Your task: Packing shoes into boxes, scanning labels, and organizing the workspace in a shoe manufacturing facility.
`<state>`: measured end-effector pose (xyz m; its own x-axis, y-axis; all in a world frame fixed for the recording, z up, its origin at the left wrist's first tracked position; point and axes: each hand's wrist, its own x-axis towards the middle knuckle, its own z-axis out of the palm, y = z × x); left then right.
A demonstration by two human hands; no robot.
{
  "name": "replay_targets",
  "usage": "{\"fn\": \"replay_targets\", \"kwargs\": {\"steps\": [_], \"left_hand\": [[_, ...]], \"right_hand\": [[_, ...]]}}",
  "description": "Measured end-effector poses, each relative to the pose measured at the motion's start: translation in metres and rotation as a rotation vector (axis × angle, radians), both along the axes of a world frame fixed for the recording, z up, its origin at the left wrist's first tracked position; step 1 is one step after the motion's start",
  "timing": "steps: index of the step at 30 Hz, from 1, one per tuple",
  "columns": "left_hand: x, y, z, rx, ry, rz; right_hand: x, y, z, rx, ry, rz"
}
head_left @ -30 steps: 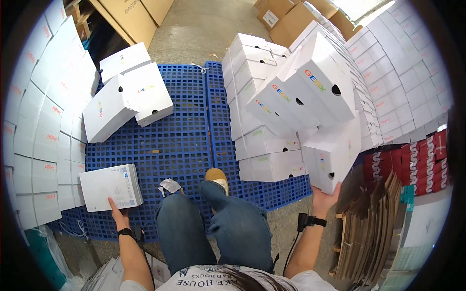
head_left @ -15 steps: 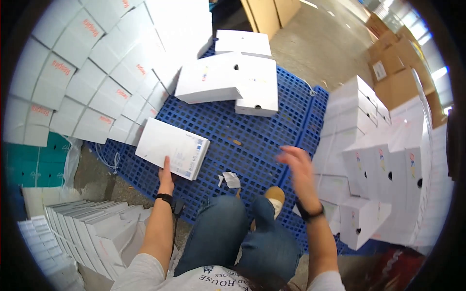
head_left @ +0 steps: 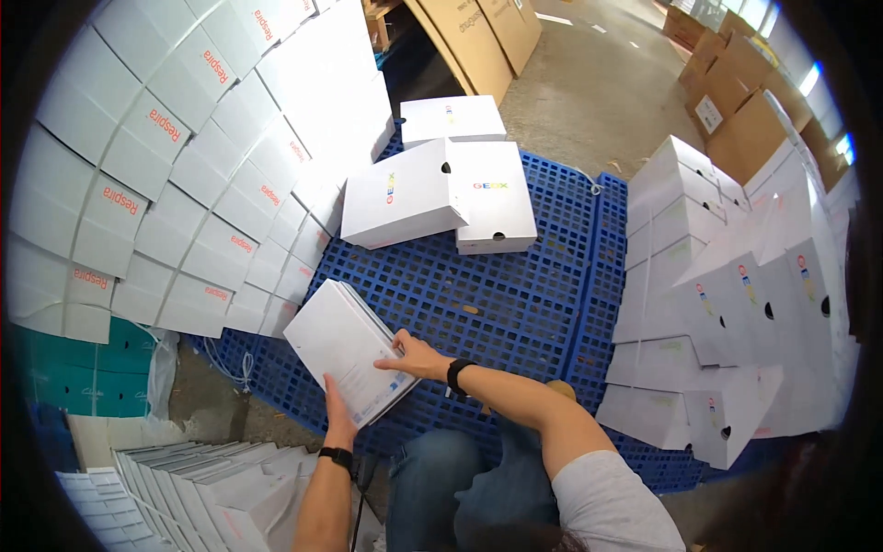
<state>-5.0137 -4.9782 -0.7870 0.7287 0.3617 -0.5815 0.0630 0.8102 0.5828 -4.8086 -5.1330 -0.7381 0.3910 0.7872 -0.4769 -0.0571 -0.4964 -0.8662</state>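
Observation:
A slim white carton (head_left: pixel 336 350) with blue print along one edge is tilted over the blue slatted pallet (head_left: pixel 515 340). Layered edges show along its right side; whether it is one piece or a stack, I cannot tell. My left hand (head_left: pixel 340 414) grips its near edge, thumb lying on the top face. From the right, my right hand (head_left: pixel 416 359) reaches across and closes on the right edge, thumb over the printed part. Farther back on the pallet lie several white shoe boxes (head_left: pixel 405 198), one leaning on another.
Strapped white boxes (head_left: pixel 193 175) form a wall at the left, above teal boxes (head_left: pixel 83 368). Flat white cartons (head_left: pixel 175 488) stand packed at lower left. White shoe boxes (head_left: pixel 662 304) are piled on the right. Brown cartons (head_left: pixel 736 110) stand behind them.
My right hand has swung left from the air and taken hold of the carton's right edge. The carton has turned and tilted up, with my left hand still on its near edge.

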Motion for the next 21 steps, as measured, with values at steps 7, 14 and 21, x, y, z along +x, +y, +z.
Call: {"fn": "replay_targets", "kwargs": {"steps": [7, 14, 21], "left_hand": [[0.051, -0.040, 0.082, 0.115, -0.041, -0.026], [0.118, -0.091, 0.153, -0.031, -0.365, -0.392], [0.182, -0.210, 0.267, -0.117, -0.583, -1.027]], "right_hand": [[0.018, -0.073, 0.103, 0.220, -0.379, -0.174], [0.015, -0.149, 0.280, 0.835, 0.019, -0.551], [-0.009, -0.240, 0.327, 0.915, 0.269, -0.798]]}}
